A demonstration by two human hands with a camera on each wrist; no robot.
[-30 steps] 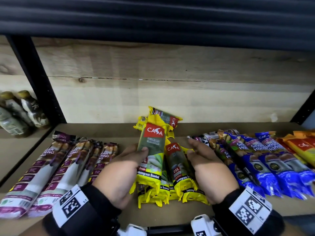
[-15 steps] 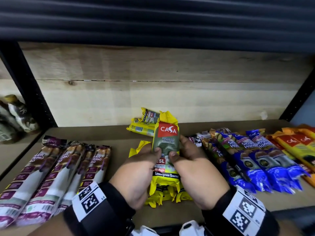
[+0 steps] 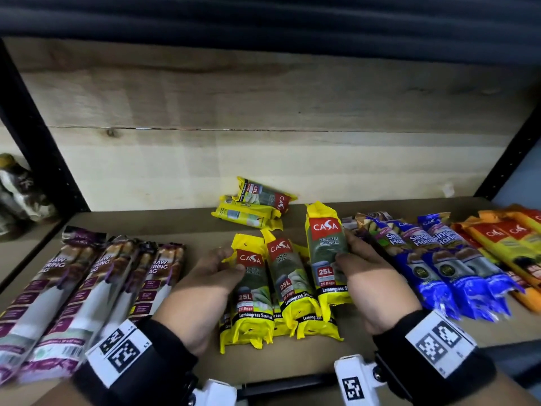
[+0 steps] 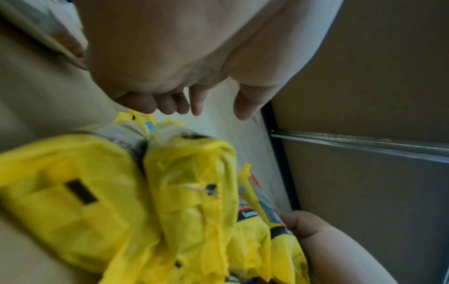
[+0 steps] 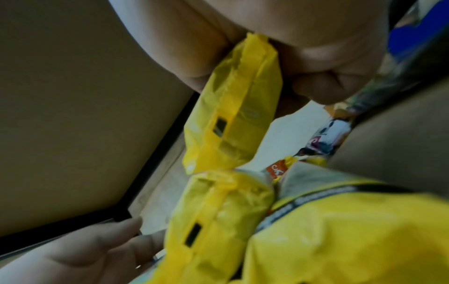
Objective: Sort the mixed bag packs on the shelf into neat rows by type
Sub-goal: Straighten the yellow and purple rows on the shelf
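Observation:
Yellow lemongrass bag packs (image 3: 288,288) lie side by side at the middle of the shelf (image 3: 146,224). My right hand (image 3: 345,249) grips one more yellow pack (image 3: 325,244) at the right end of that row, its top tilted up; the right wrist view shows this pack (image 5: 233,107) pinched between thumb and fingers. My left hand (image 3: 227,259) rests against the leftmost pack (image 3: 251,300). In the left wrist view its fingers (image 4: 175,105) hang loose above the yellow packs (image 4: 189,182) and hold nothing. A few more yellow packs (image 3: 251,206) lie crosswise at the back.
Purple-and-white drawstring bag packs (image 3: 73,288) form a row at the left. Blue packs (image 3: 439,259) and orange packs (image 3: 503,238) fill the right. Bottles (image 3: 20,189) stand beyond the black upright (image 3: 38,127). A wooden back wall closes the shelf.
Half a second ago both hands held one yellow pack over the pile. Now the right hand alone has it, moved to the right, and the left hand has dropped to the leftmost pack.

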